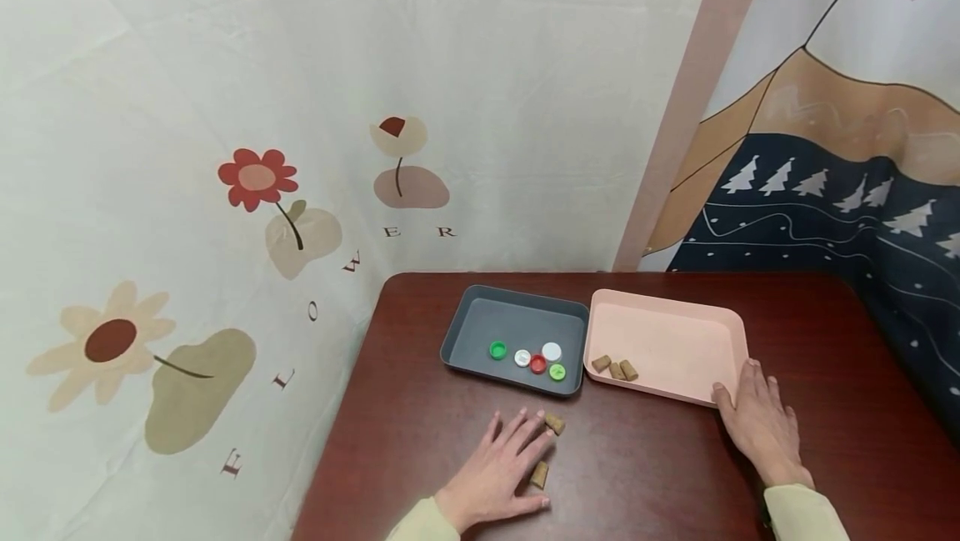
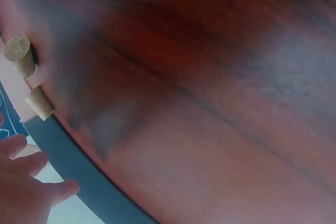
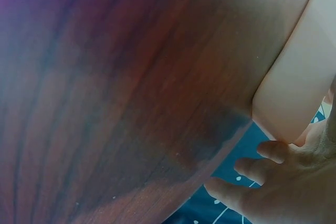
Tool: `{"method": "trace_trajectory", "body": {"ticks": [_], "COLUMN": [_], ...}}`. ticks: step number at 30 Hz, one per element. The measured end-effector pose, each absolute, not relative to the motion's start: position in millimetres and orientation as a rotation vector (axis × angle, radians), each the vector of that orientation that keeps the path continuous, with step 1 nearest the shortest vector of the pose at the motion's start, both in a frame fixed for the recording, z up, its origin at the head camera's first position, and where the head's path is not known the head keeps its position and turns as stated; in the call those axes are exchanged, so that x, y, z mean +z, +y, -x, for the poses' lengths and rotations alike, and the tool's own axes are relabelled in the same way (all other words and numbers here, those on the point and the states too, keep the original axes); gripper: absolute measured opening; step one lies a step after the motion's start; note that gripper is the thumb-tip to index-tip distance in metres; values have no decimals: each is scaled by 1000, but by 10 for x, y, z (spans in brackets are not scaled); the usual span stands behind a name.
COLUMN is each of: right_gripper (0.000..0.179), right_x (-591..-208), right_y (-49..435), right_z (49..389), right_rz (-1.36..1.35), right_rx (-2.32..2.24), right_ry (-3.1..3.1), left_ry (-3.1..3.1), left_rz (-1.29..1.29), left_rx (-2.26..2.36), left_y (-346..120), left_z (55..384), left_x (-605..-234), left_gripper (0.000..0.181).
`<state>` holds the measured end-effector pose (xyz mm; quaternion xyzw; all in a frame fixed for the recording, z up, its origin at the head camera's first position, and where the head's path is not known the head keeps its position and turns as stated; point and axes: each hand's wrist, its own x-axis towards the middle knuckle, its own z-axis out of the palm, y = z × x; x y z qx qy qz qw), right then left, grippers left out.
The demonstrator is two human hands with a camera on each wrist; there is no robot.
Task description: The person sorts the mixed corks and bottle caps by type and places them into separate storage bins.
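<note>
My left hand (image 1: pixel 498 470) is spread over the front of the table, fingers extended and holding nothing. Close beside its fingers lie two corks, one (image 1: pixel 554 423) at the fingertips and another (image 1: pixel 539 475) between index finger and thumb; in the left wrist view, both the upper cork (image 2: pixel 20 55) and the lower cork (image 2: pixel 40 103) are apart from the fingers. At the pink tray's (image 1: pixel 675 341) front right corner, my right hand (image 1: pixel 761 424) rests with fairly straight fingers, its thumb at the rim. Three corks (image 1: pixel 617 369) sit in that tray's front left corner.
Left of the pink tray, nearly touching it, stands a dark grey tray (image 1: pixel 517 312). Several bottle caps (image 1: pixel 537 363) in white, red and green lie inside it. The brown table (image 1: pixel 637 474) backs onto a printed curtain (image 1: pixel 525 107).
</note>
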<state>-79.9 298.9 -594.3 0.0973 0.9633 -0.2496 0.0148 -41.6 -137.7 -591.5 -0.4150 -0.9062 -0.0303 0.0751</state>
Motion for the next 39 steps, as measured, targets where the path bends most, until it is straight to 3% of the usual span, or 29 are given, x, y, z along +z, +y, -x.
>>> {"method": "trace_trajectory", "body": {"ticks": [9,21,39], "right_gripper": [84,84,83], "right_x": [-5940,-5944,-5949], "right_y": [2990,2987,2991], "right_z": [802,811,809], "right_rz": [-298,-293,-303], "right_rx": [-777,-773,-757], "right_ry": [2995,3001,2993], "left_ry": [-2798,-2714,-2657], "left_rz": [1295,1337,1327], "left_rx": [-51,-111,-43], "left_y": [-1377,-1360,-1332], "left_z": [386,408,396], "left_x": [-5935,-5953,-5985], "left_gripper": [76,48,34]}}
